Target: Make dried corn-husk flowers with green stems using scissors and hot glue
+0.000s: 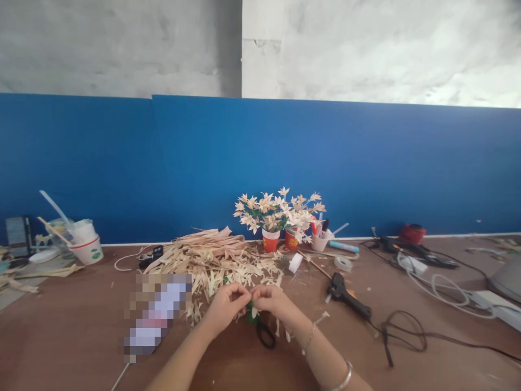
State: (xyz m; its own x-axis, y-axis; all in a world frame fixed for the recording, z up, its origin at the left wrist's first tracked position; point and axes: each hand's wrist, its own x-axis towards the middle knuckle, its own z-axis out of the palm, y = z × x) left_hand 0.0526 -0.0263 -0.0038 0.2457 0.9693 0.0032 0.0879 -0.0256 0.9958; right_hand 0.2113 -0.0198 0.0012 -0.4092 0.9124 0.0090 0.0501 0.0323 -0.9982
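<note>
My left hand [228,305] and my right hand [273,300] meet fingertip to fingertip above the front middle of the table, each in a closed pinch. What lies between the fingertips is small and mostly hidden. Just below them show a bit of green [251,316] and a pale petal-like piece [255,312]. A black ring handle [266,335], apparently of scissors, lies under my right hand. Behind my hands spreads a heap of dry, straw-coloured husk strips [211,252] with cut pieces. Beyond it, pale handmade flowers [266,203] stand in a red paper cup [271,240].
A black glue gun [350,296] with its cable lies at right, near rolls of tape [343,263]. A blurred-out phone-like object [158,315] lies left. Further left stands a white cup [87,250]. Cables and a power strip [496,307] run along the right. A blue partition [260,146] closes the back.
</note>
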